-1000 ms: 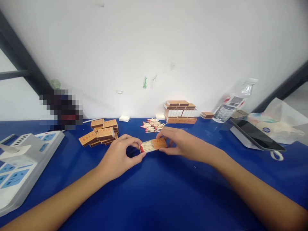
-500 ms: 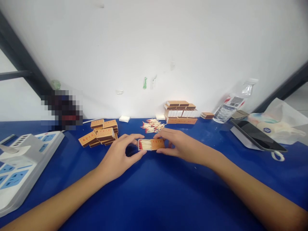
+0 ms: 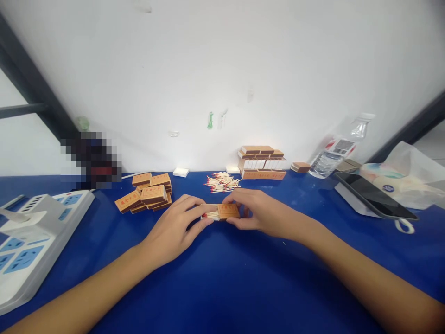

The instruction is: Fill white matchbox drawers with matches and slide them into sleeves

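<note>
Between my two hands, low over the blue table, is a matchbox (image 3: 228, 211) with its tray pulled partly out to the left. Red-headed matches (image 3: 211, 215) lie inside that tray. My right hand (image 3: 255, 208) grips the orange sleeve between thumb and fingers. The thumb and fingers of my left hand (image 3: 181, 220) close on the tray's left end and cover part of the matches. Just behind, a loose pile of matches (image 3: 222, 182) rests on the table.
Matchboxes (image 3: 153, 194) are heaped at the left, and more stand in a stack (image 3: 262, 163) against the wall. A single matchbox (image 3: 300, 167), a water bottle (image 3: 327, 155) and a phone (image 3: 377, 195) are at the right. A power strip (image 3: 45, 232) occupies the left side.
My left fingers have moved in over the tray's open end and now hide more of the matches. The right hand keeps its hold on the sleeve.
</note>
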Demonstrator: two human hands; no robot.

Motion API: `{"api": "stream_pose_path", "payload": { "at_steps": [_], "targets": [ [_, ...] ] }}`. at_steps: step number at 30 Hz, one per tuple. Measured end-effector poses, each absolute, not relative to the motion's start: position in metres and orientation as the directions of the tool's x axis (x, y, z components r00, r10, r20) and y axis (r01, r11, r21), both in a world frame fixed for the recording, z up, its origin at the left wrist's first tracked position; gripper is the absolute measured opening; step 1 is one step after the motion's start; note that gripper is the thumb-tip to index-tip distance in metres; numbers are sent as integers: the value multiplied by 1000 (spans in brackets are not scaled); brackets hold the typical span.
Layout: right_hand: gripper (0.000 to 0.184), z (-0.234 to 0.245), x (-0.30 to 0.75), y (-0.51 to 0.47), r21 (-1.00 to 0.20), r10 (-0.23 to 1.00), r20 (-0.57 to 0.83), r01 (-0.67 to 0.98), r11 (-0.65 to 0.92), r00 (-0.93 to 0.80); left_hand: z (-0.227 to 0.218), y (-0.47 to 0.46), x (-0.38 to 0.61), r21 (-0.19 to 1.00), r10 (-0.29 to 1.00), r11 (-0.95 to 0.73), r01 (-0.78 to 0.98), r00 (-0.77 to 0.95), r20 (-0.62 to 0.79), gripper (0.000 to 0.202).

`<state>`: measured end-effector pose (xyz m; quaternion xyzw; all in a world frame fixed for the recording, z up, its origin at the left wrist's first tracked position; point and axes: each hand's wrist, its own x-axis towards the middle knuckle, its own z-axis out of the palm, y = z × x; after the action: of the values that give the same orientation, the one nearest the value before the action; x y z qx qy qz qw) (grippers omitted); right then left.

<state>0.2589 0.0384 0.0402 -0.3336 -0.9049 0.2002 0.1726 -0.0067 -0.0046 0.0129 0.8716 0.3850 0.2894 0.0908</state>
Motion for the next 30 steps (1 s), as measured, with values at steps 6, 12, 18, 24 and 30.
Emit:
{"api": "stream_pose_path", "payload": {
  "at_steps": [6,12,18,24,30],
  "targets": [
    [23,41,258,37,-459,658,253,511,727,-709,7,-4,-8,453,766,-636,625,442,466,36],
    [23,38,255,35,-452,624,292,470,758,-725,3,-3,-10,512,799,-594,621,377,469,43],
    [28,32,250,32,-437,601,319,449,779,-733,2,-2,-11,585,825,-564,583,361,435,56],
    [31,26,241,25,-372,488,393,350,859,-779,2,-2,-8,612,814,-581,537,382,437,65],
    [48,20,230,11,-520,555,404,316,793,-727,3,-3,-8,588,805,-591,552,361,471,87]
  ]
}}
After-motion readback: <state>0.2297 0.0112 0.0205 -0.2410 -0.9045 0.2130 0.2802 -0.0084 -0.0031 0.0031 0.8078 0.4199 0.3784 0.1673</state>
